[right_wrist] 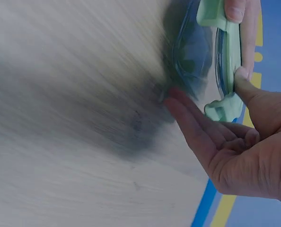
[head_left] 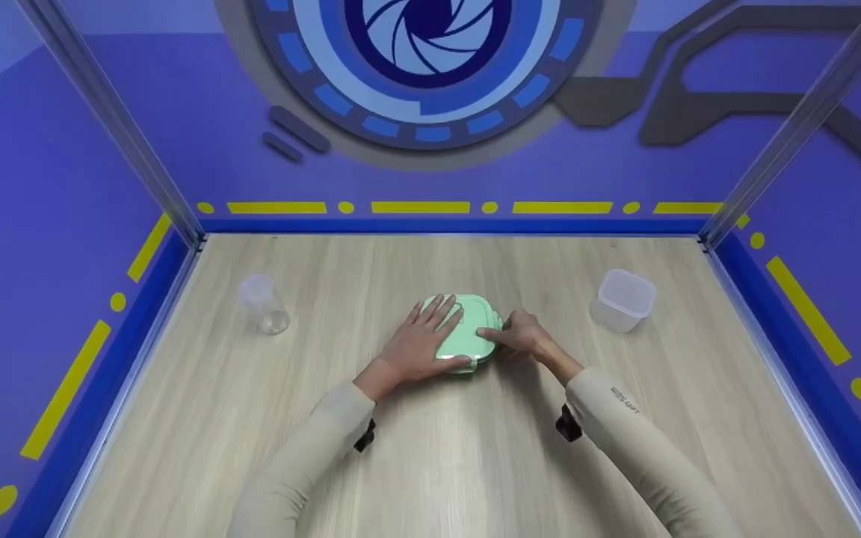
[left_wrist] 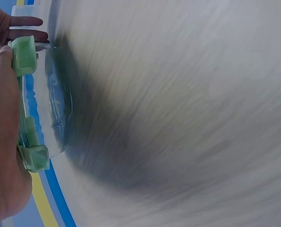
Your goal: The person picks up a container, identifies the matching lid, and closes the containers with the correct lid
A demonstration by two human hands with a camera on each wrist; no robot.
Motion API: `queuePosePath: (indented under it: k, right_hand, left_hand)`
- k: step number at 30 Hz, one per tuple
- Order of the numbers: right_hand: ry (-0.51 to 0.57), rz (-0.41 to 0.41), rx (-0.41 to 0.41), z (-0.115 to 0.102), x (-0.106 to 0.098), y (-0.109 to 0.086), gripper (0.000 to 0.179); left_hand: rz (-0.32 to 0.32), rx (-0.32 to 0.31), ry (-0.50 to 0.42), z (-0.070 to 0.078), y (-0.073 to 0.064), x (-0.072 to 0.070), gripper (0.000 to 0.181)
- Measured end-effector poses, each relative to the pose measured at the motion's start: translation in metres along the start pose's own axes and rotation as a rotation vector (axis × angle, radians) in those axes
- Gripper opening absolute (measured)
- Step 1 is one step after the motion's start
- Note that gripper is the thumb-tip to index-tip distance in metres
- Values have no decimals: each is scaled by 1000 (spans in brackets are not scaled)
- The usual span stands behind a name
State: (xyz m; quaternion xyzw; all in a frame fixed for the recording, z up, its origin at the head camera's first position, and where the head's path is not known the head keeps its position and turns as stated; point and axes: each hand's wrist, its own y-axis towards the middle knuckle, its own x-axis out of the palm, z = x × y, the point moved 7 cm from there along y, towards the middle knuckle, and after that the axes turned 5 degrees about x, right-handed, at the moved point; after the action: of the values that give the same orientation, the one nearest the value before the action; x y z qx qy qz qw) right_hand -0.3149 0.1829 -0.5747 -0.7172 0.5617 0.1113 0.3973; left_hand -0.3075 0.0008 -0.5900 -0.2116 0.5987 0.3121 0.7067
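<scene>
A clear food container (right_wrist: 192, 52) with a pale green snap-on lid (head_left: 468, 329) sits on the table in front of the person. The left hand (head_left: 423, 340) lies across the lid with its fingers spread, its thumb by the front latch (left_wrist: 24, 56). At the right side, the right hand (head_left: 524, 336) has its thumb on the lid's edge. Its curled index finger is at the side latch (right_wrist: 223, 109), which stands out from the container wall. The other right fingers extend beside and below the container. Under the left palm, part of the lid is hidden.
To the left, a clear jar (head_left: 264, 305) with a whitish lid lies on the table (head_left: 430, 463). A translucent square tub (head_left: 625, 300) stands to the right. Blue printed panels (head_left: 430, 183) enclose the table at the back and sides.
</scene>
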Motion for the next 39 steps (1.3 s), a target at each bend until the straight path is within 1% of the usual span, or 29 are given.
queuePosePath:
  k: [3,8,10,12,15,18,21,25,27,33,35,39]
  right_hand:
    - [-1,-20,15,-1,-3,2,41]
    - [-58,-26,21,-4,-8,5,39]
    - [-59,-50,24,-4,-8,8,38]
    - [-34,-91,33,-3,-8,10,37]
    - [33,-154,50,1,-9,12,37]
    - [74,-175,63,5,-10,12,38]
    - [69,-177,46,3,-8,12,39]
    - [32,-201,-4,-5,-1,14,44]
    - [29,-208,-17,-8,1,15,45]
    - [62,-245,2,-4,2,18,44]
    - [75,-275,0,-3,3,20,43]
    - [95,-336,25,-1,2,24,39]
  left_hand:
    - [-7,-4,5,-1,4,0,90]
    - [-14,-4,3,-3,10,6,92]
    - [-18,-9,1,-3,11,8,92]
    - [-21,-18,-1,-3,11,9,92]
    - [-25,-27,6,-1,12,11,92]
    - [-2,-11,24,2,13,12,92]
    - [17,-8,43,3,9,11,91]
    - [22,-29,62,-2,2,7,89]
    - [30,-32,60,-3,0,6,89]
    - [36,-13,54,-3,3,8,89]
    - [35,-10,51,-3,5,8,90]
    - [28,-1,37,-4,8,7,91]
